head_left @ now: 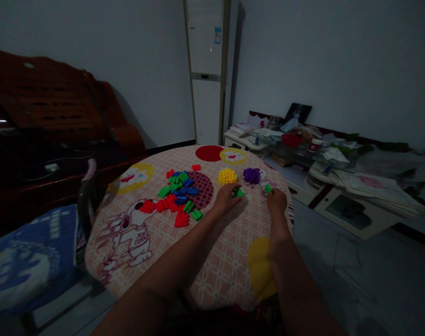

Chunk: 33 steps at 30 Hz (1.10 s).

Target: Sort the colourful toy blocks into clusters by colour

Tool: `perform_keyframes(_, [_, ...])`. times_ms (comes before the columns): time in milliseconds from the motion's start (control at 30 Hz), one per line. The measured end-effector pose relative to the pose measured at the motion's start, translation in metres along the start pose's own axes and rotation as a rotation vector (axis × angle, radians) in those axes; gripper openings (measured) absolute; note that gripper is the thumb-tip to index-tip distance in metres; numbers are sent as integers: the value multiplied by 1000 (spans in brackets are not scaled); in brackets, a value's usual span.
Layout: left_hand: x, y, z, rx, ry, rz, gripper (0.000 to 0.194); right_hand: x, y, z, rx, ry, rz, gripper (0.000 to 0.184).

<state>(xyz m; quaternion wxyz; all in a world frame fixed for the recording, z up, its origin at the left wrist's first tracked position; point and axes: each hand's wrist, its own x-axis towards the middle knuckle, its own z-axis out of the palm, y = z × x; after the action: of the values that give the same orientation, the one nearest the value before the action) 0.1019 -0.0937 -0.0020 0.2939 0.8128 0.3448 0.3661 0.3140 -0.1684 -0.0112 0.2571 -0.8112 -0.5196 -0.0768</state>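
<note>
My left hand (227, 198) is over the right half of the round table, its fingers curled around a green building block (238, 192). Farther right, my right hand (277, 201) pinches another green block (268, 188) between thumb and fingers. Just beyond my left hand sits a tight cluster of yellow blocks (227, 176). A similar cluster of purple blocks (251, 175) lies between and beyond both hands. To the left is a loose pile of red blocks (166, 203), blue blocks (186, 190) and green blocks (173, 183).
A patterned cloth (219, 261) covers the table. At left stand a chair with a blue cover (37, 256) and a wooden bench (51, 102). A tall white cabinet-like unit (205, 107) is behind. A cluttered low cabinet (352, 205) runs along the right wall.
</note>
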Motion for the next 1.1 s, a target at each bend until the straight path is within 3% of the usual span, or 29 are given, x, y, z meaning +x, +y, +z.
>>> perform_keyframes(233, [37,23,86,-143,23,-75,48,5,16,21,45,101,118,28])
perform_keyframes(400, [51,25,114,-123,52,-85,52,6,24,29,116,154,90,29])
perform_keyframes(567, [64,20,124,-113,16,-33,54,6,26,30,141,142,115,34])
perform_keyframes(733, [60,19,126,-111,18,-10,53,5,27,29,166,140,114,35])
perform_keyframes(900, [50,22,115,-171,111,-11,49,4,25,27,211,138,136,35])
perform_keyframes(1100, [45,21,103,-109,96,0,47,3,26,33,311,198,151,36])
